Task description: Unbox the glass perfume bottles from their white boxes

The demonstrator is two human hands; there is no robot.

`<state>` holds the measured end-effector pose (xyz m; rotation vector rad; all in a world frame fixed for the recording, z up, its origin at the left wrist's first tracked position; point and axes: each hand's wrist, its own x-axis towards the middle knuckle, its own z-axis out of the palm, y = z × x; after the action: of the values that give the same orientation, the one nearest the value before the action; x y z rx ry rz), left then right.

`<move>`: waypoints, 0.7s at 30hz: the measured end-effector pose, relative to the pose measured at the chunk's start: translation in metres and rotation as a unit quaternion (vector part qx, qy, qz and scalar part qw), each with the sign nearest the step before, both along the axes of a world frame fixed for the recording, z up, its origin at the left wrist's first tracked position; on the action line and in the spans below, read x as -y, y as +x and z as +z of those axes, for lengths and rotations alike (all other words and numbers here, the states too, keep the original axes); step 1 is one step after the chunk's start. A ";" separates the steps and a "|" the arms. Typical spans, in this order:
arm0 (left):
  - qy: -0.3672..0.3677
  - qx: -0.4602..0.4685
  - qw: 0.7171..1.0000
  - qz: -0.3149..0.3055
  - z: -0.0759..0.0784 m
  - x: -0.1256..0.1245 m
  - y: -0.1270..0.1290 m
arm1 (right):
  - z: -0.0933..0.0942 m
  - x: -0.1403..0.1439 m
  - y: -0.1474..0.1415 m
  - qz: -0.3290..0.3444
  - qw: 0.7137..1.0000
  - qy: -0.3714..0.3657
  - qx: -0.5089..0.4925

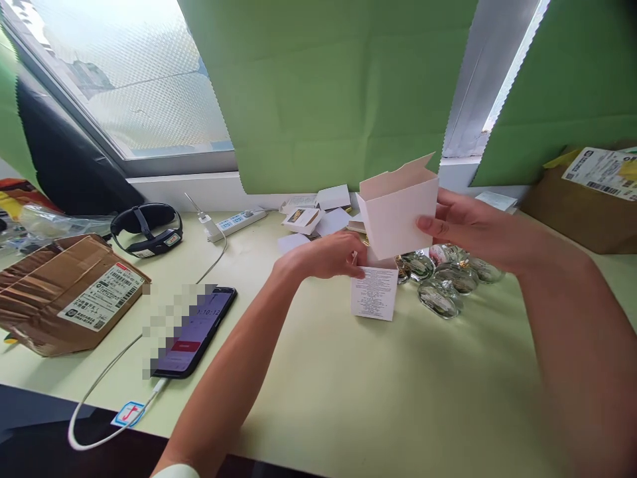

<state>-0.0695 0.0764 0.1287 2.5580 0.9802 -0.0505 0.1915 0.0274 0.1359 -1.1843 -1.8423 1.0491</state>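
My right hand [462, 222] grips a small white cardboard box [401, 216] by its right side, tilted above the table with its top flaps standing open. Just left of and below it, my left hand [336, 255] pinches a white leaflet [374, 293] covered in small print, by its upper left edge. The leaflet hangs below the box, its upper part partly hidden by my fingers. Behind and right of it lie several clear glass bottles [440, 299] with metallic caps, some overlapped by the box and my right hand.
Flattened and closed white boxes [303, 220] lie along the wall. To the left are a phone [199, 335] on a white cable, a brown carton [74, 292], a black headset [146, 232] and a power strip [237, 222]. Another carton [582, 206] stands at the right.
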 end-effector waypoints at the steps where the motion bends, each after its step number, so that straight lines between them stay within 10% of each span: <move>1: -0.005 0.003 1.000 0.001 -0.001 0.000 0.000 | 0.000 0.001 -0.002 0.006 1.000 0.001 0.006; 13: 0.032 0.041 0.999 0.000 0.002 0.000 -0.001 | 0.013 0.015 -0.004 -0.043 0.993 0.036 0.100; 21: 0.040 0.044 0.997 -0.052 0.004 -0.002 -0.007 | 0.007 0.009 -0.008 0.069 0.997 0.003 0.031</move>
<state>-0.0763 0.0779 0.1322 2.6568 0.8321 0.0734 0.1839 0.0179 0.1433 -1.1109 -1.9984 1.0917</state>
